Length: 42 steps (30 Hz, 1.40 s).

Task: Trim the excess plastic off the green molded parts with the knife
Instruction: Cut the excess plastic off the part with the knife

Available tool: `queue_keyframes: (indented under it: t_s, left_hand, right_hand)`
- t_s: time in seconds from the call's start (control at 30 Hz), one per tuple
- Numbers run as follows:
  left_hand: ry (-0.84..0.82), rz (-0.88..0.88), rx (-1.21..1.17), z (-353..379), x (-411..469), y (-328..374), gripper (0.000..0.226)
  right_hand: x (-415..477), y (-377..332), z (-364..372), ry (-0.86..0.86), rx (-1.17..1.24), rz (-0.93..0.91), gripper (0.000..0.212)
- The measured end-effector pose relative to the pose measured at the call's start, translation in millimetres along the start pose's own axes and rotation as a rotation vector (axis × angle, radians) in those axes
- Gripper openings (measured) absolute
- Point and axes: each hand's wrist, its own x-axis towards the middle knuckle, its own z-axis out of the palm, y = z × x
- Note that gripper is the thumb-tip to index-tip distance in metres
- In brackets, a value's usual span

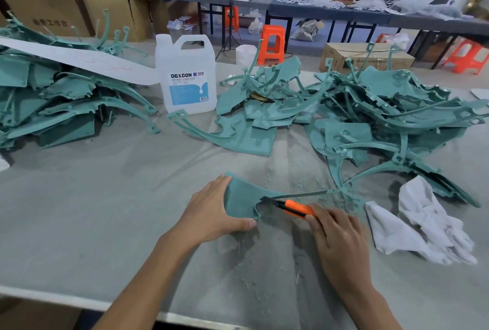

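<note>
Trimming is happening near the front of the bench (79, 210). The left hand (211, 210) is gripping the wide end of one green part (240, 202), fingers over its far edge and thumb curling round the near corner, pressing it flat. The right hand (336, 234) is clasping the orange knife (293, 206), whose blade is meeting the part at the curved notch where its thin arm begins.

The blade is pointing toward the left hand, so a slip on a tough bit of flash is likely to send it at that thumb. The long arm is lying unsupported and may flex, letting the edge dig into good plastic. Heaps of green parts (383, 118) are crowding the right side, beside a white rag (423, 229).
</note>
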Motion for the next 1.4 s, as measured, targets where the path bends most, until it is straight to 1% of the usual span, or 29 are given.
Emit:
queue_keyframes:
  t_s: [0.1, 0.23, 0.3, 0.4, 0.53, 0.63, 0.7, 0.77, 0.9, 1.0, 1.07, 1.13, 1.23, 1.33, 1.4]
  left_hand:
    - [0.025, 0.006, 0.04, 3, -2, 2, 0.125]
    - [0.047, -0.052, 0.149, 16, -11, 6, 0.126]
    - [0.063, -0.071, 0.205, 20, -11, 8, 0.127]
    - [0.038, -0.047, 0.283, 18, -5, 6, 0.13]
    - [0.074, 0.003, 0.362, 26, -4, 3, 0.123]
    - [0.075, -0.014, 0.349, 31, -4, 4, 0.121]
    - [0.06, -0.024, 0.341, 31, -4, 5, 0.121]
    - [0.052, -0.023, 0.344, 30, -5, 5, 0.121]
    - [0.039, -0.035, 0.335, 30, -5, 6, 0.122]
    - [0.048, -0.03, 0.345, 30, -5, 6, 0.121]
    - [0.053, -0.033, 0.346, 30, -6, 6, 0.122]
    - [0.057, -0.042, 0.343, 32, -8, 7, 0.124]
    - [0.062, -0.05, 0.357, 32, -9, 9, 0.128]
    - [0.044, -0.053, 0.357, 31, -10, 10, 0.13]
    - [0.046, -0.057, 0.354, 29, -11, 11, 0.133]
  right_hand:
    - [-4, -4, -2, -0.052, 0.01, -0.06, 0.039]
    - [-4, 1, -2, -0.049, 0.051, 0.077, 0.045]
    - [-5, -1, -1, -0.059, 0.031, 0.047, 0.046]
    - [-5, 0, 0, -0.051, 0.02, -0.035, 0.045]
    - [-6, 2, 1, -0.03, 0.025, -0.037, 0.041]
    - [-4, 1, 0, 0.003, 0.023, 0.006, 0.039]
    - [-5, 2, 0, 0.024, 0.019, -0.016, 0.038]
    - [-7, 3, 0, 0.017, 0.025, -0.064, 0.038]
    - [-5, 3, 1, 0.028, 0.035, -0.01, 0.038]
    - [-6, 3, 1, 0.011, 0.052, -0.059, 0.039]
    - [-6, 4, 2, 0.013, 0.053, -0.031, 0.04]
    - [-6, 4, 2, 0.04, 0.041, -0.004, 0.039]
    - [-8, 4, 3, 0.029, 0.051, -0.077, 0.038]
    - [-5, 5, 3, 0.039, 0.048, -0.025, 0.039]
    - [-7, 4, 2, 0.051, 0.041, -0.038, 0.039]
